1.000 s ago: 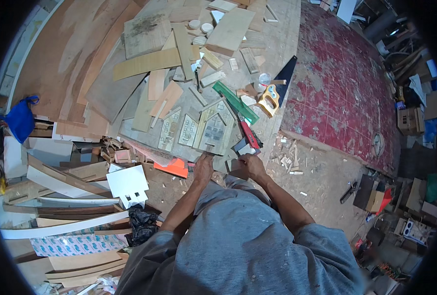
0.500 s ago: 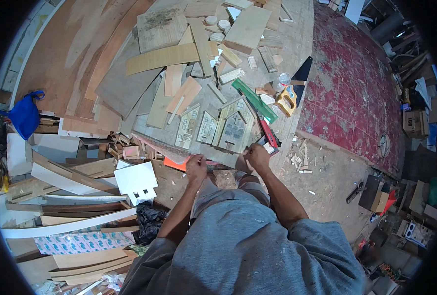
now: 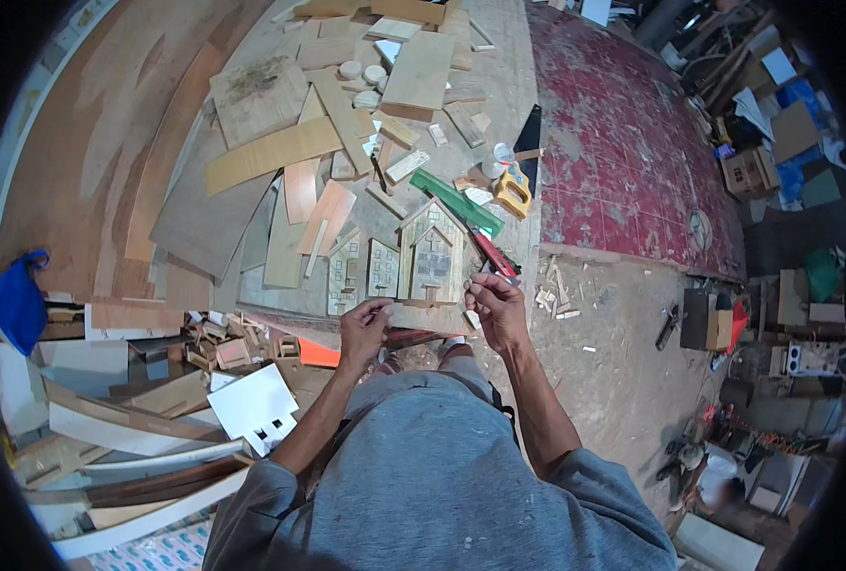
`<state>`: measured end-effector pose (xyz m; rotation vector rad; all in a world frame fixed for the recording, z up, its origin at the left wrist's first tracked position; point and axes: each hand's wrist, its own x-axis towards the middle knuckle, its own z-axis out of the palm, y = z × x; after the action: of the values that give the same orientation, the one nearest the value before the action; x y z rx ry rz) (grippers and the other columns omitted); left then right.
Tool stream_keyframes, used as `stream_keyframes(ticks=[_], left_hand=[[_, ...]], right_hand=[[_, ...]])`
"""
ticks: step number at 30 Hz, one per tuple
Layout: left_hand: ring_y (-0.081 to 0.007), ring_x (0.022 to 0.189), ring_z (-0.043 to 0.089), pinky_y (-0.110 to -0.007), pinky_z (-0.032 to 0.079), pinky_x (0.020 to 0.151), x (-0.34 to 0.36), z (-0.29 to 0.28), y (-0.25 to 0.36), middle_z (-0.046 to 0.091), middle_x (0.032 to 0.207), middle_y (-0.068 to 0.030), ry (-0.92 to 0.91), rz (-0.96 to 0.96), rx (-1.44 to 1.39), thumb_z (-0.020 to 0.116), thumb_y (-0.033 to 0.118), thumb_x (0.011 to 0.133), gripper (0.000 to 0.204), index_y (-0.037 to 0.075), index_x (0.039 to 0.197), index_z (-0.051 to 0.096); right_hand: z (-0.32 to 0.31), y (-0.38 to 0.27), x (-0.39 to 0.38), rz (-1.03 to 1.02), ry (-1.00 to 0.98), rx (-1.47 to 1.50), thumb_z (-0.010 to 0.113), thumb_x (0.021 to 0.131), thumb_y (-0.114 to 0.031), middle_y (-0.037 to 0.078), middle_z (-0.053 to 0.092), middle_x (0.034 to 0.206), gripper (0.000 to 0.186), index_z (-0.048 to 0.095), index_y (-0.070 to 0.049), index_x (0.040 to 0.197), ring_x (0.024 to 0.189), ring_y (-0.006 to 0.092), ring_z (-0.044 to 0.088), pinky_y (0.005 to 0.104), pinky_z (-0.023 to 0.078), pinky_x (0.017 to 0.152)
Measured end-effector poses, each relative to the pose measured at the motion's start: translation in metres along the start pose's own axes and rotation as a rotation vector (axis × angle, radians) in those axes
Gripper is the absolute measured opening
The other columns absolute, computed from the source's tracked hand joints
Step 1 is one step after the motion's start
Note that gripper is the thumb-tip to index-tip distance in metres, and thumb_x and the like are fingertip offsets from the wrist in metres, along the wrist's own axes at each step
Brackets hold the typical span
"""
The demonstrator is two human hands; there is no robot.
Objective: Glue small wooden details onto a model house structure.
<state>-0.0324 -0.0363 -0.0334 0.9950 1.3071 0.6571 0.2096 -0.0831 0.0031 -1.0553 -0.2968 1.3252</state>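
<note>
I stand at a workbench (image 3: 513,67) strewn with wood offcuts. My left hand (image 3: 364,328) and my right hand (image 3: 494,305) each pinch an end of a thin flat wooden piece (image 3: 429,318) at the bench's near edge. Just beyond it lie house-shaped wooden cutouts: a large one (image 3: 432,252) and two smaller ones (image 3: 382,268) to its left. A red-handled tool (image 3: 492,255) lies on the bench with its end at my right fingertips; I cannot tell whether they touch it. A green strip (image 3: 456,200) lies behind it.
A yellow tool (image 3: 513,190) and a black hand saw (image 3: 529,143) lie near the bench's right edge. Red patterned flooring (image 3: 632,162) is to the right. A white house-shaped board (image 3: 251,409) and planks lie lower left, with boxes and tools on the floor at right.
My hands have drawn slightly apart along the wooden piece. The view has tilted a little; the things on the bench stay where they were.
</note>
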Motion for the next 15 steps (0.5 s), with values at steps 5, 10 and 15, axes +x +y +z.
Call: stream_keyframes(ticks=[5,10,15], left_hand=[[-0.0049,0.07,0.059,-0.019,0.047,0.053,-0.004,0.02,0.05,0.066,0.083,-0.0019,-0.267,0.19,-0.098,0.066,0.014,0.091,0.022,0.001,0.11,0.068],[-0.0054,0.074,0.061,-0.019,0.049,0.056,-0.012,0.026,0.088,0.065,0.099,-0.0039,-0.533,0.298,-0.093,0.065,0.01,0.092,0.023,0.0,0.112,0.067],[-0.0053,0.07,0.06,-0.017,0.048,0.05,-0.007,0.009,0.078,0.064,0.103,-0.0052,-0.613,0.361,0.011,0.064,0.01,0.093,0.023,0.0,0.113,0.066]], right_hand=[[0.031,0.0,-0.024,-0.037,-0.008,0.019,0.066,0.087,0.003,0.01,0.068,0.086,0.015,0.064,0.003,0.102,0.071,0.0156,0.063,0.025,0.05,0.062],[0.055,-0.008,-0.042,-0.057,-0.041,-0.034,0.067,0.087,0.002,0.006,0.065,0.081,0.017,0.058,0.0,0.101,0.07,0.0144,0.063,0.0241,0.05,0.061],[0.069,-0.011,-0.051,-0.024,-0.07,-0.346,0.065,0.087,0.002,0.007,0.064,0.085,0.017,0.057,0.001,0.102,0.071,0.0129,0.063,0.0249,0.053,0.064]])
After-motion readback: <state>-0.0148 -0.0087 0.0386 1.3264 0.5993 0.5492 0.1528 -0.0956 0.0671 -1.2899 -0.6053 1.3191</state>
